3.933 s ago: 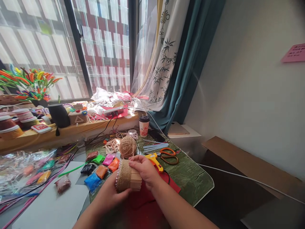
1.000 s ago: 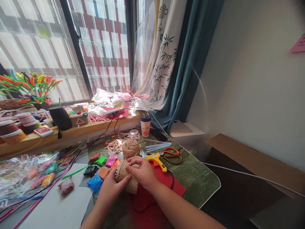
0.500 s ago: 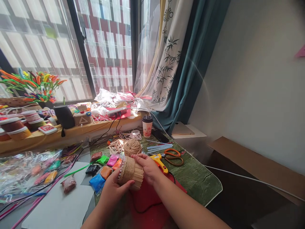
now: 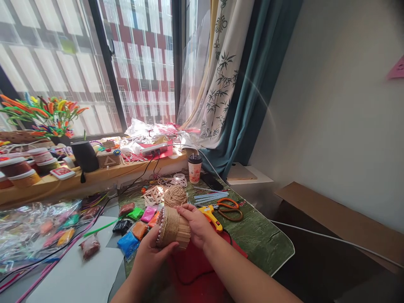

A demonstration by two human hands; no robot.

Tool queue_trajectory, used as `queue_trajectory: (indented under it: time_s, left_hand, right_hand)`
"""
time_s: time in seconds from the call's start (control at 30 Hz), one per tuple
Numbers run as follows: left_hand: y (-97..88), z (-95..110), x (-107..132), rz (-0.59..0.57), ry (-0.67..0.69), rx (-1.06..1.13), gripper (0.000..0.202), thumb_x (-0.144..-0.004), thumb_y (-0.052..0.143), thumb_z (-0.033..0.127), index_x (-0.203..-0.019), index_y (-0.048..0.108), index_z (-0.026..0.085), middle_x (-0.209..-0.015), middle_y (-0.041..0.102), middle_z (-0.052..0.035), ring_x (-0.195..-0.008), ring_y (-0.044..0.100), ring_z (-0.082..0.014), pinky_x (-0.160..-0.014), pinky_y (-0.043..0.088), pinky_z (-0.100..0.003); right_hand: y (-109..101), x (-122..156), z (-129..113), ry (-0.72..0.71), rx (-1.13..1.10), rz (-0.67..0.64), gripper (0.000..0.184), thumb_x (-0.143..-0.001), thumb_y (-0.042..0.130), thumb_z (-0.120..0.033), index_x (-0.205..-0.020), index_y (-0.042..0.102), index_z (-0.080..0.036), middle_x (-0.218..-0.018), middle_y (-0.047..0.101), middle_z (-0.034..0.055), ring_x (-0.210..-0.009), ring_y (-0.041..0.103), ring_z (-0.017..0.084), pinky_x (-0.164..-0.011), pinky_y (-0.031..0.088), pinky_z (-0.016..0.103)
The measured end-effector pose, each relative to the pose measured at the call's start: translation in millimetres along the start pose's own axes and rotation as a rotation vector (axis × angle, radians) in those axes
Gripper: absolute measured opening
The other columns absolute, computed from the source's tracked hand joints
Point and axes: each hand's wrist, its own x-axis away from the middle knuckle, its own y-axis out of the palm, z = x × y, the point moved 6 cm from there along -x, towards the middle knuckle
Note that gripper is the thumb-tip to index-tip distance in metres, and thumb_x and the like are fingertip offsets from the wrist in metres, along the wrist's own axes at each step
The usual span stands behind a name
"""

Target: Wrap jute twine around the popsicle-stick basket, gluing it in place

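A small cylinder of wooden sticks, half wrapped in jute twine and edged with beads, lies on its side between both hands above red felt. My left hand cups it from below and the left, fingers curled round the wrapped end. My right hand grips its bare stick end, with the fingers pressing the twine on top. A ball of jute twine sits just behind, its strand running to the cylinder.
A yellow glue gun and orange scissors lie to the right on the green table cover. Coloured clay packets lie to the left. A paper cup stands at the back, by the cluttered sill.
Both hands have turned the cylinder while laying twine on it. Since half a second ago it has barely moved, and the right fingers have shifted slightly on top.
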Motion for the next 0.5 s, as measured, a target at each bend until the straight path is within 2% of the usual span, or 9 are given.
queue_trajectory:
  time_s: [0.1, 0.23, 0.37, 0.5]
  left_hand:
    - [-0.3, 4, 0, 0.004, 0.007, -0.001, 0.038, -0.074, 0.087, 0.033, -0.107, 0.076, 0.018, -0.105, 0.081, -0.0074, -0.096, 0.074, -0.0300, -0.086, 0.061, -0.037]
    - [1.1, 18, -1, -0.035, 0.009, 0.054, 0.038, -0.073, 0.088, 0.032, -0.107, 0.076, 0.020, -0.104, 0.082, -0.0060, -0.095, 0.075, -0.0296, -0.085, 0.062, -0.036]
    - [2.4, 24, -1, -0.047, -0.028, 0.155, 0.043, -0.069, 0.091, 0.031, -0.108, 0.077, 0.021, -0.103, 0.083, -0.0055, -0.095, 0.076, -0.0300, -0.084, 0.064, -0.035]
    - [1.7, 20, -1, -0.052, -0.087, 0.240, 0.050, -0.060, 0.095, 0.031, -0.107, 0.079, 0.020, -0.102, 0.084, -0.0066, -0.097, 0.077, -0.0320, -0.083, 0.065, -0.035]
  right_hand:
    - [-1, 0, 4, 0.006, -0.025, 0.024, 0.052, -0.045, 0.099, -0.039, -0.075, 0.061, -0.020, -0.072, 0.070, -0.0023, -0.069, 0.064, 0.016, -0.067, 0.049, 0.029]
    - [-2, -2, 7, 0.081, -0.047, -0.020, 0.051, -0.045, 0.100, -0.034, -0.075, 0.061, -0.020, -0.071, 0.071, -0.0015, -0.070, 0.066, 0.017, -0.069, 0.049, 0.030]
    - [-7, -4, 3, 0.150, -0.059, -0.110, 0.046, -0.050, 0.100, -0.030, -0.075, 0.063, -0.018, -0.073, 0.072, -0.0004, -0.069, 0.066, 0.017, -0.071, 0.050, 0.031]
    - [-10, -4, 5, 0.202, -0.075, -0.212, 0.043, -0.053, 0.099, -0.029, -0.078, 0.066, -0.016, -0.076, 0.073, 0.0000, -0.071, 0.067, 0.016, -0.075, 0.050, 0.032]
